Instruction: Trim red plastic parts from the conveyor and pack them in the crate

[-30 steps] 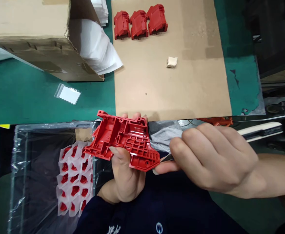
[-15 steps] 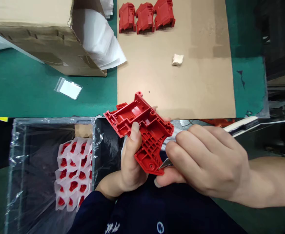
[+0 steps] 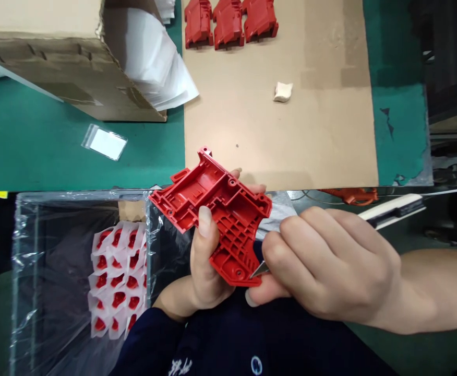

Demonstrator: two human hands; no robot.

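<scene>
A red molded plastic housing part (image 3: 228,224), its ribbed inner side facing up, is held over the table's front edge. My left hand (image 3: 205,261) grips it from below, with the thumb on top and fingertips showing behind its far side. My right hand (image 3: 330,266) is closed around a utility knife (image 3: 393,210) with a white and black handle. The knife's blade tip (image 3: 260,269) touches the part's lower right corner, beside my right thumb. Most of the handle inside the fist is hidden.
Three red parts (image 3: 228,23) stand at the back of the cardboard sheet (image 3: 330,136), with a small beige lump (image 3: 283,92) nearer. A cardboard box (image 3: 75,73) holds white bags. A small clear bag (image 3: 105,142) lies on the green mat. Lower left, a plastic-lined bin (image 3: 56,250) contains several wrapped red parts (image 3: 117,282).
The red housing part has shifted slightly left and tilted a little. My right hand has stayed nearly in place, with the knife's handle turned slightly and its blade still at the lower corner.
</scene>
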